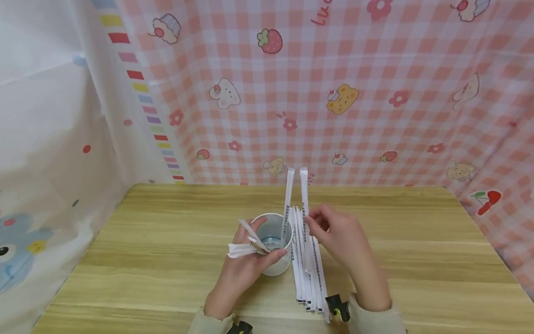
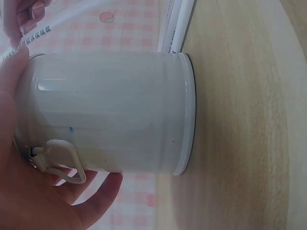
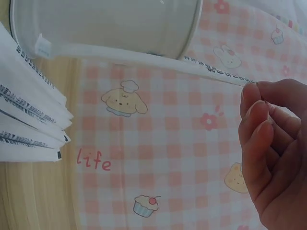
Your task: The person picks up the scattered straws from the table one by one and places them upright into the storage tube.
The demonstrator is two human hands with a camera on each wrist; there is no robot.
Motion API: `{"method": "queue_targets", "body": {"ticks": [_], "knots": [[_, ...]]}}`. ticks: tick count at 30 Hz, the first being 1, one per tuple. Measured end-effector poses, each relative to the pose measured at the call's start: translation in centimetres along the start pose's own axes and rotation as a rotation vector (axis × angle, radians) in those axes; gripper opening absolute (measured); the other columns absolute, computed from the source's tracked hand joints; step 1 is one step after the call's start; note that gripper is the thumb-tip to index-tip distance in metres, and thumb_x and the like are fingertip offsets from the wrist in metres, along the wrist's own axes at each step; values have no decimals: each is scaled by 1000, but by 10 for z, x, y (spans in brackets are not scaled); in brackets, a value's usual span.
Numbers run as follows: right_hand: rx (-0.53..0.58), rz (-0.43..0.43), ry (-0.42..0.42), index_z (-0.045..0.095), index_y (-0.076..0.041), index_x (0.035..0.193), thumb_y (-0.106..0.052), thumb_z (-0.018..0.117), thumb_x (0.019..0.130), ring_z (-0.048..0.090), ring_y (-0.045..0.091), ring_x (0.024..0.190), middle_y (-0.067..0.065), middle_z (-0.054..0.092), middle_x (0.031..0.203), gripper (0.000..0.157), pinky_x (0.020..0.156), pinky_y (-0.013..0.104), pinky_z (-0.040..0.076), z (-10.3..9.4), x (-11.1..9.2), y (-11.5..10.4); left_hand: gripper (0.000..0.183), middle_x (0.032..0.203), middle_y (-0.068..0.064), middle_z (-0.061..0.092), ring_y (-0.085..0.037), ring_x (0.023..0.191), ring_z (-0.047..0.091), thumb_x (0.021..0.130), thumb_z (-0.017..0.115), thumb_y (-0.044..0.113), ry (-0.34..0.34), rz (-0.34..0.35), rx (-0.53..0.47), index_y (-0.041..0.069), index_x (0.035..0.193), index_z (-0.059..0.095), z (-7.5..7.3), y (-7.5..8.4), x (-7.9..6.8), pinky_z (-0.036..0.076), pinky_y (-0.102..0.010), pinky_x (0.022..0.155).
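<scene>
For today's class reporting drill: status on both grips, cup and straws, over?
Left grip holding white cup, mouth up. Right grip pinching wrapped straw, outside cup. Another straw leaning inside. Paper strips over cup's left edge, possibly in the way.

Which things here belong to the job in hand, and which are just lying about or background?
Likely job:
pale container in the left hand
slim packet pinched by the right hand
packet standing in the container
strips at its rim
packet pile on the table

Background:
table
checked cloth
white cloth
</scene>
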State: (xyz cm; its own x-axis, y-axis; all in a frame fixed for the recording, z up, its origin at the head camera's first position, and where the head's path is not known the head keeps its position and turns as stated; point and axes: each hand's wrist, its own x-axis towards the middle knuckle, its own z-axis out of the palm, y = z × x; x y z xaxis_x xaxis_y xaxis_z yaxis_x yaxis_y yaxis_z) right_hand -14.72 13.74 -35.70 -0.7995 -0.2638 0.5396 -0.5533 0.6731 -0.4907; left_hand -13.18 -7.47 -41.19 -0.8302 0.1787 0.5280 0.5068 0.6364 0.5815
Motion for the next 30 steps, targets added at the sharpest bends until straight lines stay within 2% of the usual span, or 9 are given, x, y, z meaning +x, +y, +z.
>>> {"method": "queue_targets", "body": {"ticks": [7,16,22,30], "knots": [[-38,-6,-78,61,-14,81,-21,65,82,45,1,54,-12,55,64,8,50,17,41,8,2,-4,73,114,-3,48,-15,99,48,67,73,46,-1,8,-5,10,124,47,0,1,1,44,-32,78],[-34,10,-104,60,-15,80,-21,65,82,44,0,53,-12,55,64,8,50,17,41,11,1,-5,72,114,-5,49,-19,99,49,66,76,42,-8,19,-4,9,123,47,0,4,4,45,-33,78],[-9,-12,-34,61,-14,83,-20,64,82,47,-1,54,-11,57,64,7,50,17,42,10,1,-7,72,114,-5,49,-18,99,50,65,77,40,5,29,-12,10,123,48,0,2,3,45,-34,78],[53,-38,134,61,-11,86,-15,64,82,48,0,55,-9,58,66,7,49,17,42,7,1,-9,73,116,-3,48,-15,102,48,68,71,51,0,11,-17,12,124,47,1,-2,-1,43,-34,81]]}}
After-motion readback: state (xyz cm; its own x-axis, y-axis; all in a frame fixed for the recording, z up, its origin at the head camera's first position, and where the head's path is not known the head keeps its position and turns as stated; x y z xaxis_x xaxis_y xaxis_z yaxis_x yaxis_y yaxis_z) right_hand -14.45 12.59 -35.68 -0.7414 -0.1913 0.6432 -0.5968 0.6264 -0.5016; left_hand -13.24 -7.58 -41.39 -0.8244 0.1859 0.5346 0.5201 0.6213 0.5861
